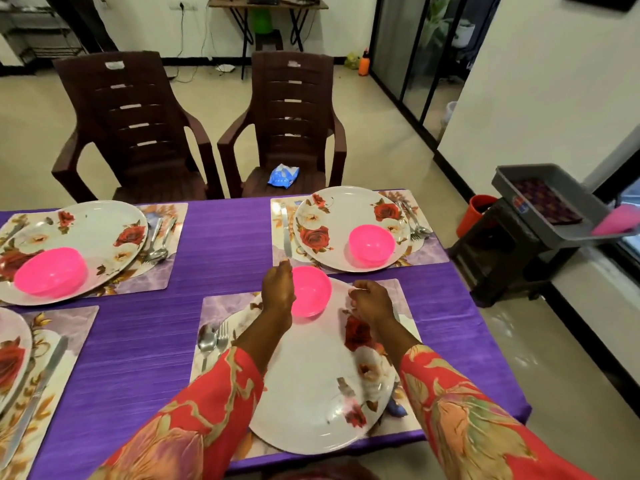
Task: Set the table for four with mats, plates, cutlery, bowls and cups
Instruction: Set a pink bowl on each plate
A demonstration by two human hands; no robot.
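Observation:
Four floral mats lie on the purple tablecloth (214, 244). The near plate (304, 393) carries a pink bowl (313, 294) at its far edge. My left hand (277, 289) is curled against the bowl's left rim and holds it. My right hand (372, 301) hovers just right of the bowl over the plate, fingers curled with nothing in them. A spoon (207, 341) and a fork (223, 332) lie left of this plate. The far right plate (346, 209) and the far left plate (93, 223) each carry a pink bowl (370, 244) (50, 270).
A fourth plate (10, 355) with a knife (38, 393) sits at the near left. Two brown chairs (138, 126) (291, 116) stand behind the table, one with a blue packet (283, 174). A grey tray (540, 178) on a dark stand to the right holds pink cups (620, 220).

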